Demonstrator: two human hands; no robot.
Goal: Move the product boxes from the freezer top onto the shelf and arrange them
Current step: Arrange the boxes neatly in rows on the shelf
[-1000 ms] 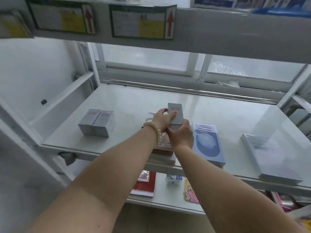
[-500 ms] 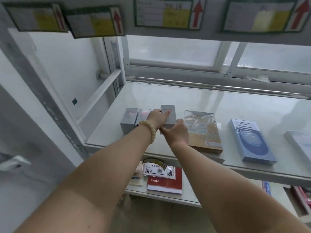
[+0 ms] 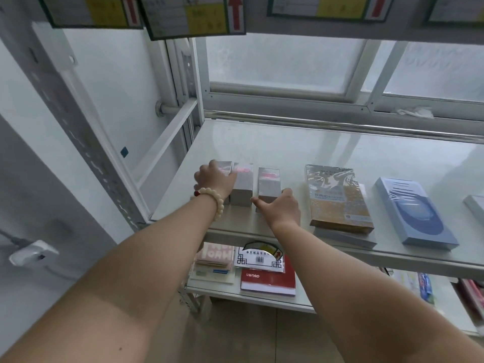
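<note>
Three small grey product boxes with pink labels stand in a row at the left end of the white shelf [image 3: 301,153]. My left hand [image 3: 213,179], with a bead bracelet at the wrist, is curled over the leftmost box [image 3: 225,165] and its fingertips touch the middle box [image 3: 243,186]. A narrow gap separates the middle box from the right box [image 3: 268,184]. My right hand [image 3: 281,209] holds the near end of that right box between thumb and fingers. The box's bottom rests on the shelf.
To the right on the shelf lie a gold-patterned book [image 3: 337,195] on a grey pad, a blue box [image 3: 413,210] and a white box [image 3: 475,205] at the frame edge. A red notebook [image 3: 267,280] lies on the lower shelf. A perforated upright post [image 3: 86,142] stands left; a labelled shelf hangs overhead.
The box that both hands carried now stands on the shelf beside the other two. My left hand has left it and moved onto the leftmost box.
</note>
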